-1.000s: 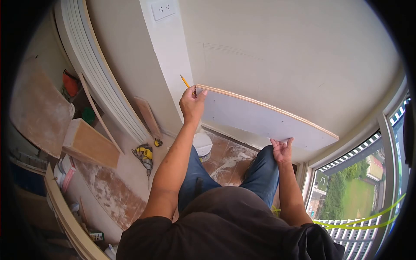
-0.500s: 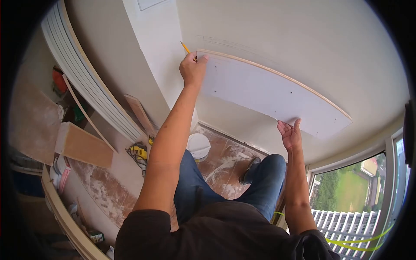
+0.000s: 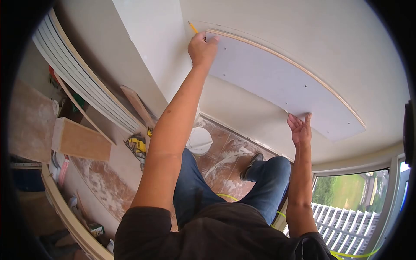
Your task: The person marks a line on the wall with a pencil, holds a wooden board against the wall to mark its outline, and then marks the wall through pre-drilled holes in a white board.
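Note:
A long pale panel [image 3: 264, 71] with several dark screw holes and a light wooden top edge is held against the wall [image 3: 242, 97], sloping down to the right in the view. My left hand [image 3: 203, 50] grips its left end, thumb on the front face. A yellow pencil [image 3: 193, 27] sticks up from that same hand. Under the panel's lower edge, my right hand [image 3: 300, 130] bears it with its fingers, the thumb against the front. Faint pencil lines run on the wall just above the top edge.
On the dusty tiled floor stand a white bucket [image 3: 199, 141] and a yellow power tool [image 3: 138, 144]. Long white boards [image 3: 82, 69] lean at the left, near a wooden box [image 3: 82, 138]. A window [image 3: 346, 195] is at the lower right.
Both hands and the panel have shifted up and to the right in the view. The panel's top edge now appears closer to the pencil lines on the wall.

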`<move>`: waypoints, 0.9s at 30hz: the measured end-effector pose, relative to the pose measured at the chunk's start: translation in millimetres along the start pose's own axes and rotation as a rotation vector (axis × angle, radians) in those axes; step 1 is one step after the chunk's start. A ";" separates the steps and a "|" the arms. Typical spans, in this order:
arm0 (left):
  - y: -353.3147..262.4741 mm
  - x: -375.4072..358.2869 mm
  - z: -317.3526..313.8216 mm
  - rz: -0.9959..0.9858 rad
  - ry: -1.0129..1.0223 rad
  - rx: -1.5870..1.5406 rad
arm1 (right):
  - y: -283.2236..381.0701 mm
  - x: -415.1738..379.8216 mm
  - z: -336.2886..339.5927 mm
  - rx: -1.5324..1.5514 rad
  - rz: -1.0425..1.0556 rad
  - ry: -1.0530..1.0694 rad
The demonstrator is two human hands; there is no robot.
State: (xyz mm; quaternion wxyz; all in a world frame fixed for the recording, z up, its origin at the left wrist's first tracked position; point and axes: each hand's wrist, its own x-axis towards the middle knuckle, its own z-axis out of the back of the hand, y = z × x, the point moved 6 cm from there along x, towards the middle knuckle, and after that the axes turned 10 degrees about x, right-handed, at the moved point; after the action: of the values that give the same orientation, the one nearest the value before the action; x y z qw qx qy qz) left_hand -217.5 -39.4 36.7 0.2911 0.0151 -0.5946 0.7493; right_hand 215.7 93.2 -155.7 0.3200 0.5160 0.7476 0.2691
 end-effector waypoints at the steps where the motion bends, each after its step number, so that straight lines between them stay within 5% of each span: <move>1: 2.0 4.2 -2.7 -0.010 0.012 0.014 | 0.6 2.8 1.0 -0.011 -0.013 0.015; 27: -5.7 12.9 1.1 -0.076 0.066 0.098 | 4.6 -1.1 -10.4 0.099 -0.029 0.017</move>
State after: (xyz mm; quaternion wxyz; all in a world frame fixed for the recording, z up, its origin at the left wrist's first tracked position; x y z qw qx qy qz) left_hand -226.0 -34.3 46.8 0.3376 0.0275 -0.5462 0.7661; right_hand 210.9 92.9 -145.4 0.2917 0.5181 0.7700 0.2313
